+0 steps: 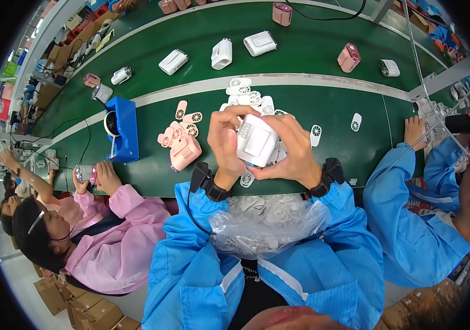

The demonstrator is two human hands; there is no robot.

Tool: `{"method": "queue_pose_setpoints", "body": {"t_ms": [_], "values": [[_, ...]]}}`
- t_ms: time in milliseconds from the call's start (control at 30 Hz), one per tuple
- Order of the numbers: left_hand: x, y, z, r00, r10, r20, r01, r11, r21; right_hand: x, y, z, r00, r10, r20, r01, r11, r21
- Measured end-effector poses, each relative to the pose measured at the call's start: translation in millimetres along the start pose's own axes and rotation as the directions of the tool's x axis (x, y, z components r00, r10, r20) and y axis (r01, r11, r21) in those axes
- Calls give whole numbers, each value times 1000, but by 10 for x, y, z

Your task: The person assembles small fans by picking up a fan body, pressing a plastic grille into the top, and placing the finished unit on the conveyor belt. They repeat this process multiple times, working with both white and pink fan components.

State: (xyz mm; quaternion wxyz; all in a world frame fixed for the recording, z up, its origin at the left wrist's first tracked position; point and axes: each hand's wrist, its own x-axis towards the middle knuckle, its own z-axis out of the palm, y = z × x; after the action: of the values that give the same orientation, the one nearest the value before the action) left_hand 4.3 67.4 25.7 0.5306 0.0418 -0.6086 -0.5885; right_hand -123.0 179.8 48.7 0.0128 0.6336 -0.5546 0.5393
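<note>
Between my two hands, above the near edge of the green bench, is a white plastic housing (257,141) with slots on one side and a raised rectangular panel. My left hand (226,142) grips its left side, fingers curled over the top. My right hand (295,148) closes round its right side, the thumb beneath. Behind and below my hands lies a heap of white oval covers (240,89) with fan-like round grilles, partly hidden. To the left sit a pink housing (185,153) and several pink covers (178,131) of the same shape.
A blue tape dispenser (127,129) stands at the left. White housings (221,54) and pink ones (349,58) are spread over the green belt beyond the pale rail (323,81). A clear plastic bag (268,225) of white parts rests on my lap. Co-workers sit on both sides.
</note>
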Motion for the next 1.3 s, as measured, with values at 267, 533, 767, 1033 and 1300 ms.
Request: {"method": "queue_pose_setpoints", "body": {"t_ms": [267,533,767,1033,1300], "values": [[33,53,61,997,29,-72,-28,999,19,54,20,6,1000,2,-21,-1,999,43],[110,120,105,991,18,-131,-8,997,80,77,44,28,1000,12,-29,-10,999,53],[202,11,30,994,-59,-94,70,989,127,-116,55,175,976,184,-117,-171,979,115],[471,-277,48,932,-323,-162,341,935,98,44,131,51,934,356,-35,-357,933,-42],[513,-504,200,888,-428,-166,452,879,151,374,777,-162,980,196,21,-171,898,-405]]}}
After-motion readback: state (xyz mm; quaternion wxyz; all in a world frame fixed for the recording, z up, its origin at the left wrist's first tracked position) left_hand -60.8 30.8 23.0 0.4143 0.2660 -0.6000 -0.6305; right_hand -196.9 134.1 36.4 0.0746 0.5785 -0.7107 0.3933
